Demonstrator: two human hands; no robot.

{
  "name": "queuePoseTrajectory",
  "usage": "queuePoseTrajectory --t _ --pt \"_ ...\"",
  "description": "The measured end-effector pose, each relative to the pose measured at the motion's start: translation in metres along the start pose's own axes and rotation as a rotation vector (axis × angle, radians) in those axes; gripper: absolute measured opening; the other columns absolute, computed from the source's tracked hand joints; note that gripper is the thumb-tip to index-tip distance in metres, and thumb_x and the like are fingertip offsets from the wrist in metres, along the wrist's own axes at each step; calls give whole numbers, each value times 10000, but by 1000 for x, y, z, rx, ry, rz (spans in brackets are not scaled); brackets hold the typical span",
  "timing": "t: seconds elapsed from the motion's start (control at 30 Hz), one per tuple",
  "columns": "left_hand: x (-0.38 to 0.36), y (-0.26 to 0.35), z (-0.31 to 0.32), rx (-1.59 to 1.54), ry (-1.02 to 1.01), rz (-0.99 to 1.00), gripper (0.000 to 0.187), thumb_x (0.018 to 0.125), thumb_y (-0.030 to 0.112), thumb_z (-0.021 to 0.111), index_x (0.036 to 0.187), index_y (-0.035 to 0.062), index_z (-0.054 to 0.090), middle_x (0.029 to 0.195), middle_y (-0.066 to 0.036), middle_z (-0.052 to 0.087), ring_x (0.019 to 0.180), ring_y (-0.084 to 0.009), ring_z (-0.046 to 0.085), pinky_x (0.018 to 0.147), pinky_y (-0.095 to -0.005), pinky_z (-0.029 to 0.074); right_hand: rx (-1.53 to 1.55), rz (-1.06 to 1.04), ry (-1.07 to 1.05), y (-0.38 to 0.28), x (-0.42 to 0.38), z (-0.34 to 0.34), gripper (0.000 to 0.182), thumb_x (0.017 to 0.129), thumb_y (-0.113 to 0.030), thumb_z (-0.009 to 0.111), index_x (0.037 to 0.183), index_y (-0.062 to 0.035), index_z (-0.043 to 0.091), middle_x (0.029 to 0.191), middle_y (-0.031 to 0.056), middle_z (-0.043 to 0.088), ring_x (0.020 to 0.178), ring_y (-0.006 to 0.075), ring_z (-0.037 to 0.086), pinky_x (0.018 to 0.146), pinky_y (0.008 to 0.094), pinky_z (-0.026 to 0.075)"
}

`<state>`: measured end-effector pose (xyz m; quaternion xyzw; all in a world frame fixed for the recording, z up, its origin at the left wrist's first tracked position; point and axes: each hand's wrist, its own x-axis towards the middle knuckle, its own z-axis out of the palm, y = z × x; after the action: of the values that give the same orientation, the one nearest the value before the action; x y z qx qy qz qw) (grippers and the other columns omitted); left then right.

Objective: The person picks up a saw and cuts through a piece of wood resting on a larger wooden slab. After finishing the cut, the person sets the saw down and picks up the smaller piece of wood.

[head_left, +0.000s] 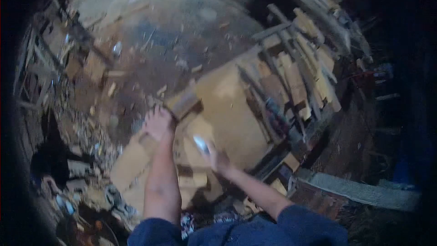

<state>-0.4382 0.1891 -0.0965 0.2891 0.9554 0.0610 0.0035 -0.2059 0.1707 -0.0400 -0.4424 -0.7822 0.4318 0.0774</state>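
Note:
My left hand [159, 123] is at the near-left end of a short wooden block [183, 103], fingers curled over that end. The block lies at the far-left edge of a flat wooden board [227, 114]. Lower and to the right, my right hand [219, 160] is closed around a tool with a bright, shiny blade-like end [200, 144]; blur hides its exact kind. The shiny end points up and left, over a pale piece of wood [195, 127]. Another wood offcut [193, 180] lies below my right hand.
Several wooden strips [291, 73] are piled on the right of the board. Chips and scraps [91, 141] cover the ground at left. A long pale beam [359, 191] runs along the right. A dark animal-like shape [51, 155] is at the lower left.

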Motion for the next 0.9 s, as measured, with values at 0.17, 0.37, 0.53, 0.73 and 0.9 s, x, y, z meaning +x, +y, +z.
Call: queuePoseTrajectory --t 0.17,0.37,0.53,0.73,0.9 --pt "4 9 -9 -68 -45 -112 353 905 364 440 1125 225 678 1147 -37 658 1156 -215 541 963 -487 361 -63 9 110 -4 13 10 329 928 -316 632 1112 -60 534 878 284 650 807 478 640 660 544 512" --pt "5 13 -22 -107 -50 -142 320 894 346 464 1096 213 674 1150 -20 651 1167 -209 525 973 -476 351 -90 -154 213 22 -86 -29 351 881 -281 720 1107 -71 554 841 246 649 827 457 651 653 516 521" --pt "1 11 -16 -130 6 -134 338 902 350 445 1114 200 660 1153 -38 641 1187 -219 503 997 -485 319 -121 61 117 -28 38 19 279 934 -287 631 1044 -56 518 871 269 631 807 473 624 609 537 492" --pt "2 8 -17 -148 -70 -131 379 910 363 409 1145 192 652 1165 -63 637 1218 -235 491 1018 -502 300 -188 -72 136 12 -31 -4 323 896 -264 682 1118 -87 527 858 258 637 783 478 626 599 553 483" --pt "2 7 -11 -140 36 -146 344 905 349 432 1080 184 678 1128 -71 652 1161 -242 529 1004 -499 320 -213 -212 151 47 -79 -19 278 883 -231 699 1047 -60 553 873 230 621 773 453 621 625 532 493"
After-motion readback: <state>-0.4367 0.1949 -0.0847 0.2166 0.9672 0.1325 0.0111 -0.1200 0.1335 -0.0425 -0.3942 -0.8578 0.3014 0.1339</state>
